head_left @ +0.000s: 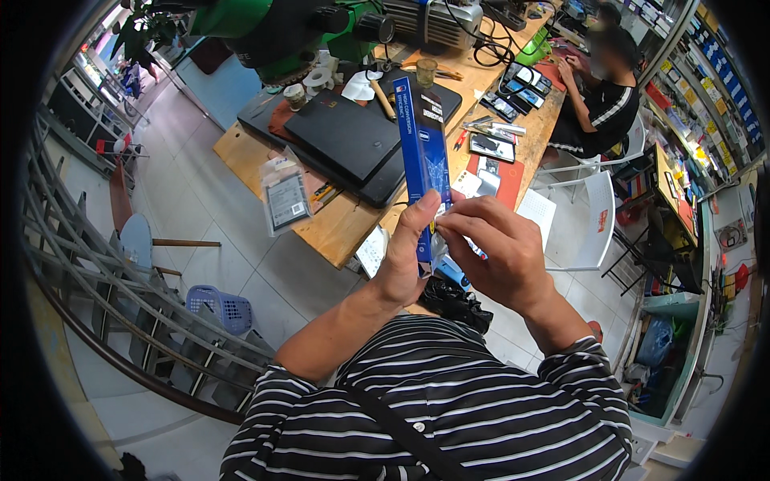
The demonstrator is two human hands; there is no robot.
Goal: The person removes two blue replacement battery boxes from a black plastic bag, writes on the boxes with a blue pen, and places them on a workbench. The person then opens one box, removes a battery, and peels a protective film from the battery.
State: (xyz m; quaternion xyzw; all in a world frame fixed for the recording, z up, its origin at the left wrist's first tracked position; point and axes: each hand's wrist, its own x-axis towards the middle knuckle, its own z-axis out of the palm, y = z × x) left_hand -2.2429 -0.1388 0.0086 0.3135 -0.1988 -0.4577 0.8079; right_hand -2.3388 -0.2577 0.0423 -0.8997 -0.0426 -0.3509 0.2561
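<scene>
A long, slim blue and black cardboard box (414, 152) stands nearly upright in front of me, its top tilted slightly left. My left hand (406, 244) grips its lower part, the thumb lying along the near side. On the box's right side, low down, the fingertips of my right hand (499, 244) are pinched together at its lower edge. Whatever is between those fingertips is too small to make out. Behind the box, two black laptops lie stacked, the upper laptop (343, 135) closed.
A bagged drive-like part (286, 200) overhangs the wooden workbench's (321, 239) left edge. A green microscope (281, 36) rises at the back left. Phones (525, 84) lie to the right, near a seated person (605, 96). A white chair (589, 220) stands right; a purple basket (219, 309) sits lower left.
</scene>
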